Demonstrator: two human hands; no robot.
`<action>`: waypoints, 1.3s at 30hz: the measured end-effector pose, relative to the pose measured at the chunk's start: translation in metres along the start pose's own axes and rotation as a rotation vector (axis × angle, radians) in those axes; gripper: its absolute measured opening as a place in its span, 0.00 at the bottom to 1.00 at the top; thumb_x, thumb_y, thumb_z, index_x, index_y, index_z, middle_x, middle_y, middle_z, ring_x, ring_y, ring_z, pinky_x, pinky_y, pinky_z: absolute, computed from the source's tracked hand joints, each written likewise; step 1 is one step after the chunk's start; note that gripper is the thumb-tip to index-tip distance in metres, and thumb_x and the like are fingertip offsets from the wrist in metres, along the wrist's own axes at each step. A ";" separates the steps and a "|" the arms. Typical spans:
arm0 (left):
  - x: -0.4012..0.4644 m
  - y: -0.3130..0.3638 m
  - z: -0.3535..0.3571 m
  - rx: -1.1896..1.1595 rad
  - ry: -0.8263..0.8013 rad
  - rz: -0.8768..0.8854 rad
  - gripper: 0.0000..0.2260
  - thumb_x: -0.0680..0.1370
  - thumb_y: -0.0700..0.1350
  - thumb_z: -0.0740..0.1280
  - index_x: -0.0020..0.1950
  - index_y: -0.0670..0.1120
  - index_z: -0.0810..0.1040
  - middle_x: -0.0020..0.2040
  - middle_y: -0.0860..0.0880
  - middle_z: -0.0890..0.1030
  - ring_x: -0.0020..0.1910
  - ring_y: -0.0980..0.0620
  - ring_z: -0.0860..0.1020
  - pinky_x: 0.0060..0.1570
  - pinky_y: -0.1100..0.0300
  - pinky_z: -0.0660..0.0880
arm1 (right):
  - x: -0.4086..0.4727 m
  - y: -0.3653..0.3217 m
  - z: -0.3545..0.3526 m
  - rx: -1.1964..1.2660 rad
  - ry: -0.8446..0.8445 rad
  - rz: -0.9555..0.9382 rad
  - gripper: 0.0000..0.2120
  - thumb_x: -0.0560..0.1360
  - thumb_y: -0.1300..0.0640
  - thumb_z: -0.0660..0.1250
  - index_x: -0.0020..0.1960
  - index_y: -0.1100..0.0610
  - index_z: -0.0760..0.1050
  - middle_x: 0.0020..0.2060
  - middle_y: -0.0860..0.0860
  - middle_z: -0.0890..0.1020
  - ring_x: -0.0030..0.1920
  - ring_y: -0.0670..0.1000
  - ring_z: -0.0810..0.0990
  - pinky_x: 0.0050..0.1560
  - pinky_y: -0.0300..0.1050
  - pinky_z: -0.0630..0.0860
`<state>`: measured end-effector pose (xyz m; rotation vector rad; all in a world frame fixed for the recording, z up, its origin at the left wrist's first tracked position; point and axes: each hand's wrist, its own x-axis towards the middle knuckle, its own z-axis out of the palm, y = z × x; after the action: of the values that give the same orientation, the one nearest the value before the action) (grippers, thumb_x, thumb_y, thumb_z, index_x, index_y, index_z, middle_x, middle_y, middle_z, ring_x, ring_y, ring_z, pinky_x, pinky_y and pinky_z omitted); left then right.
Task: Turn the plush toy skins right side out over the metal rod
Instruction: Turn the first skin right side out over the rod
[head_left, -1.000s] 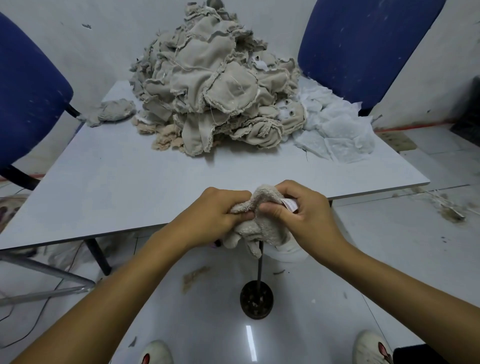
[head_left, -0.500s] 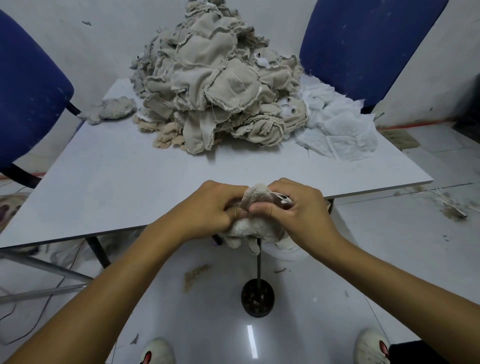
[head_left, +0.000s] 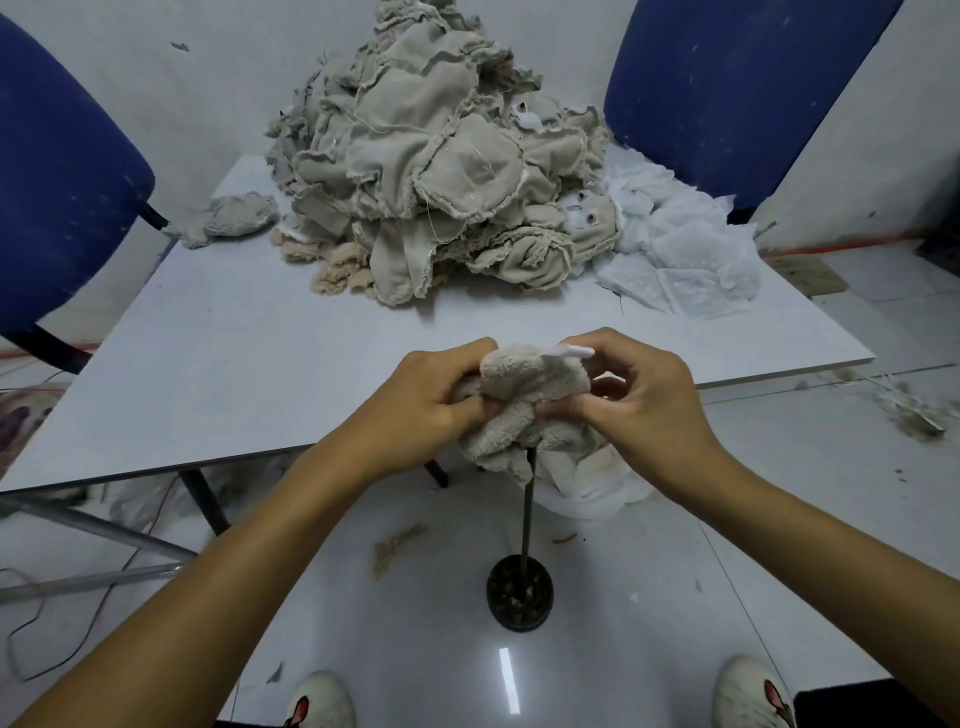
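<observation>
A fuzzy beige plush skin (head_left: 524, 395) sits bunched on top of the thin metal rod (head_left: 527, 512), which rises from a round dark base (head_left: 519, 597) on the floor. My left hand (head_left: 421, 408) grips the skin's left side with curled fingers. My right hand (head_left: 639, 400) pinches its right side, near a small white label at the top. The rod's upper end is hidden inside the skin. A big heap of inside-out beige skins (head_left: 441, 166) lies on the far part of the white table (head_left: 218, 343).
White fabric pieces (head_left: 685, 260) lie right of the heap and one loose beige skin (head_left: 236, 215) left of it. Blue chairs stand at far left (head_left: 57, 187) and far right (head_left: 727, 88). A white bag (head_left: 587, 488) sits under the table edge. My shoes show at the bottom.
The fuzzy side of the skin has come up and spread out more over the rod top. My right fingers have loosened and shifted to its right edge.
</observation>
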<state>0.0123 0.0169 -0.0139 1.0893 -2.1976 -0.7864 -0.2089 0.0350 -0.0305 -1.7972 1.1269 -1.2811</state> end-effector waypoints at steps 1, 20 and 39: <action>0.000 -0.002 -0.001 0.007 0.002 0.004 0.03 0.74 0.46 0.67 0.46 0.52 0.75 0.38 0.53 0.77 0.37 0.53 0.74 0.38 0.58 0.69 | 0.000 -0.003 0.001 0.016 0.017 0.005 0.18 0.64 0.55 0.81 0.50 0.43 0.80 0.42 0.43 0.84 0.42 0.46 0.82 0.44 0.44 0.81; 0.004 0.008 0.000 0.075 -0.088 0.006 0.13 0.65 0.43 0.66 0.43 0.60 0.69 0.39 0.56 0.76 0.39 0.57 0.74 0.38 0.57 0.68 | -0.003 -0.023 0.011 0.041 0.128 -0.011 0.15 0.66 0.51 0.77 0.51 0.53 0.83 0.43 0.45 0.86 0.46 0.46 0.85 0.50 0.41 0.81; 0.005 0.015 0.021 -0.243 0.325 0.011 0.05 0.71 0.45 0.74 0.45 0.52 0.81 0.41 0.58 0.82 0.41 0.58 0.80 0.43 0.62 0.75 | 0.009 -0.017 -0.002 0.209 -0.008 0.048 0.26 0.64 0.65 0.80 0.57 0.48 0.77 0.43 0.51 0.83 0.44 0.50 0.84 0.47 0.43 0.82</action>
<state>-0.0120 0.0257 -0.0162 1.0037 -1.7857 -0.7864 -0.2052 0.0342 -0.0119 -1.6112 0.9863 -1.3108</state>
